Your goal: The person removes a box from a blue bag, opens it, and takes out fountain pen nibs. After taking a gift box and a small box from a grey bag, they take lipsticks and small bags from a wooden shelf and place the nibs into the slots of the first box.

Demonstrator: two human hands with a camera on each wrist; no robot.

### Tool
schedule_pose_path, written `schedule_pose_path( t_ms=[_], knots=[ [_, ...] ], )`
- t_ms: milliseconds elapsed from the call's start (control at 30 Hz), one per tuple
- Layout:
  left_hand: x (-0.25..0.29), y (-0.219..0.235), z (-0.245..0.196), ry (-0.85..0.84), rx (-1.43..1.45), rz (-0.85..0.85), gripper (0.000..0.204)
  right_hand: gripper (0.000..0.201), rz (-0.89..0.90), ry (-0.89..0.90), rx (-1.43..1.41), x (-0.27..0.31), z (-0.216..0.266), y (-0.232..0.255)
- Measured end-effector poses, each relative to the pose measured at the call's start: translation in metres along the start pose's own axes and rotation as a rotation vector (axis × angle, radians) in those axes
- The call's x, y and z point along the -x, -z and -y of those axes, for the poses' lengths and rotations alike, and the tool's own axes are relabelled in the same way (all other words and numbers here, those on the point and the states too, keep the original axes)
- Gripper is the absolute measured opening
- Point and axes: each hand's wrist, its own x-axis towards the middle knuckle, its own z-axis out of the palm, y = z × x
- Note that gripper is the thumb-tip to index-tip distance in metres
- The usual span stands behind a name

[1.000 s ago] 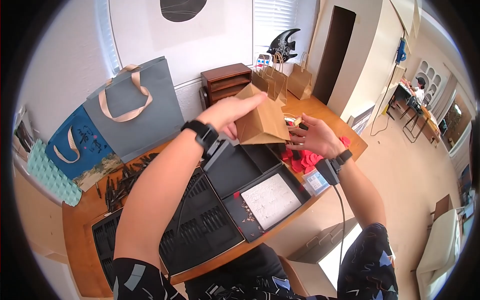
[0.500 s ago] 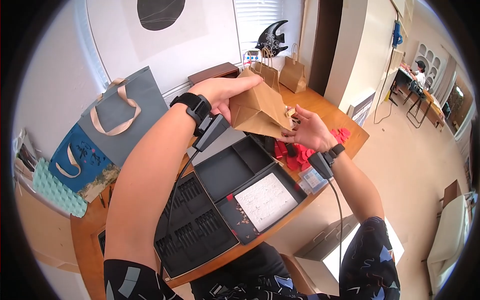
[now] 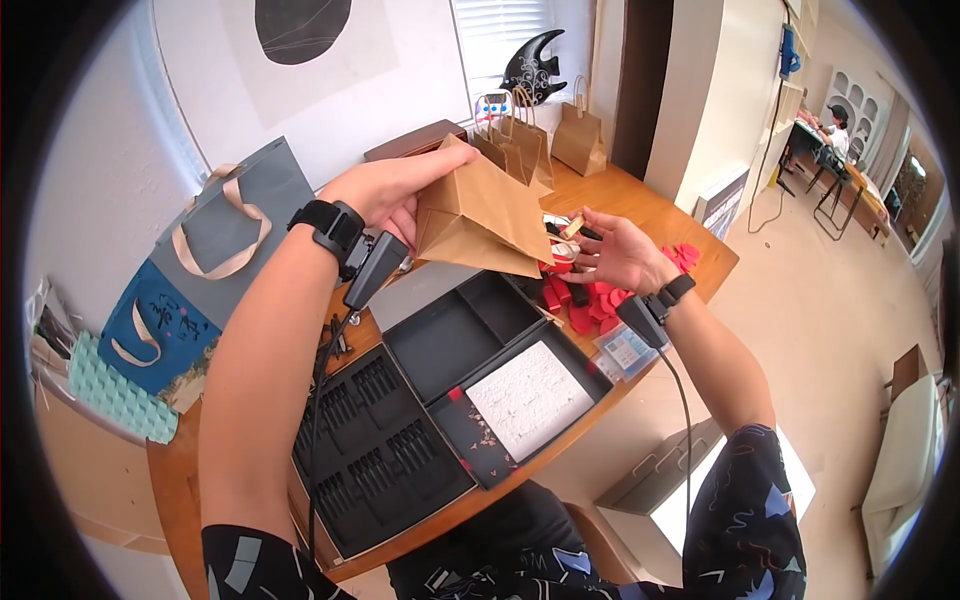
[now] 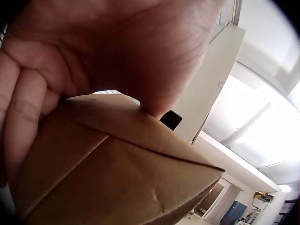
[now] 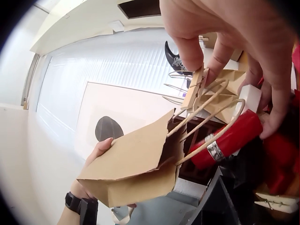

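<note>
My left hand (image 3: 385,200) grips a brown kraft paper bag (image 3: 485,215) near its base, thumb on one side and fingers curled against the other. The bag is held tilted above the table, its mouth and twisted paper handles (image 5: 211,117) toward my right hand (image 3: 625,255). Between thumb and index finger, the right hand pinches a wooden clothespin (image 5: 193,91), right at the handle loops in the right wrist view. A red cylinder with a silver band (image 5: 232,138) and a white block (image 5: 249,97) appear close by the other fingers.
A black case (image 3: 460,340) holding a white textured slab (image 3: 530,400) lies below, beside a slotted black tray (image 3: 345,500). Red pieces (image 3: 600,305) lie at the right. More kraft bags (image 3: 580,140) stand behind; large gift bags (image 3: 240,215) stand left.
The head view has shifted. Both hands still hold the paper bag and clothespin; the left hand and bag have moved left in view, widening the gap between bag and right hand.
</note>
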Motion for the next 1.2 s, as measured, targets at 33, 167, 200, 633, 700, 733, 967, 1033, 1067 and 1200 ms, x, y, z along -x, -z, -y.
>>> schedule_pose_path(
  t_ms=[33, 167, 200, 633, 700, 733, 967, 1033, 1067, 1200],
  knots=[
    [0.001, 0.003, 0.005, -0.059, 0.039, 0.014, 0.108, 0.041, 0.0, -0.003, 0.003, 0.001, 0.0, -0.002],
    [0.007, 0.007, 0.003, -0.072, 0.055, -0.041, 0.108, 0.044, 0.012, 0.045, 0.065, 0.007, 0.003, -0.007],
    [0.016, 0.005, 0.004, -0.128, 0.081, -0.071, 0.109, 0.044, -0.016, 0.049, 0.079, 0.007, 0.004, -0.009],
    [-0.007, 0.015, 0.059, -0.151, 0.433, -0.208, 0.114, 0.025, -0.168, 0.355, 0.142, 0.003, 0.014, 0.01],
    [-0.01, 0.014, 0.066, -0.252, 0.567, -0.222, 0.115, 0.025, -0.366, 0.396, 0.43, -0.008, 0.017, 0.018],
    [-0.01, 0.011, 0.066, -0.253, 0.569, -0.222, 0.115, 0.025, -0.366, 0.396, 0.432, -0.011, 0.018, 0.028],
    [-0.011, -0.017, 0.052, -0.351, 0.721, -0.251, 0.093, 0.046, -0.305, 0.328, 1.073, -0.013, 0.008, 0.021],
    [-0.017, -0.027, 0.043, -0.367, 0.797, -0.215, 0.09, 0.056, -0.199, 0.556, 0.948, -0.003, 0.006, 0.0],
    [-0.019, -0.033, 0.037, -0.42, 0.822, -0.152, 0.087, 0.056, -0.197, 0.551, 0.95, 0.005, 0.01, -0.017],
    [-0.042, -0.056, 0.017, -0.543, 0.882, 0.03, 0.086, 0.035, 0.139, 0.343, 0.298, 0.012, 0.02, -0.049]
  ],
)
